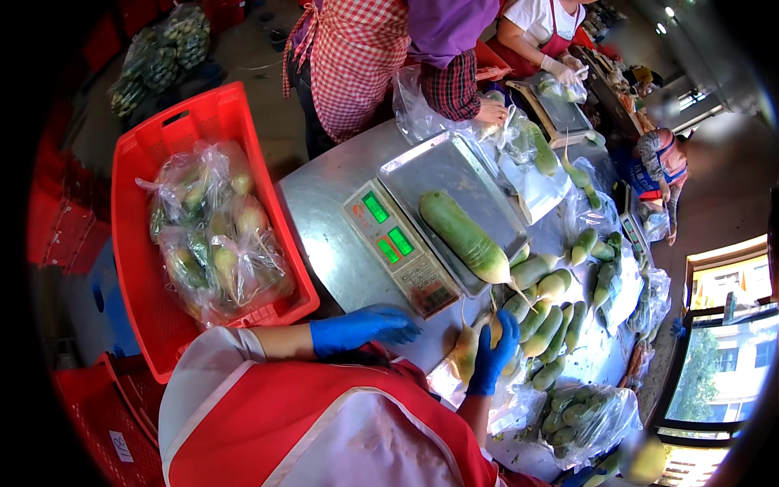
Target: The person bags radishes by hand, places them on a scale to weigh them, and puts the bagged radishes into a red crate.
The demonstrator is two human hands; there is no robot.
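My left hand [367, 329], in a blue glove, lies flat beside the near end of the digital scale [418, 280], fingers stretched and holding nothing. A large green radish [462, 235] with a pale, rooted end rests on the scale's metal pan [414, 166]. Also gloved in blue, my right hand [493, 355] curls around a radish [497, 327], which its fingers mostly cover. Just left of that hand is another pale-green radish [466, 352]. Several more green radishes [545, 331] lie in a heap to its right.
At the left stands a red crate [130, 219] holding bagged radishes [219, 227]. Bagged green produce [580, 418] sits at the lower right. Across the metal table [312, 191], a person in a checked apron [357, 61] handles a plastic bag. Other people work farther along near another scale [560, 114].
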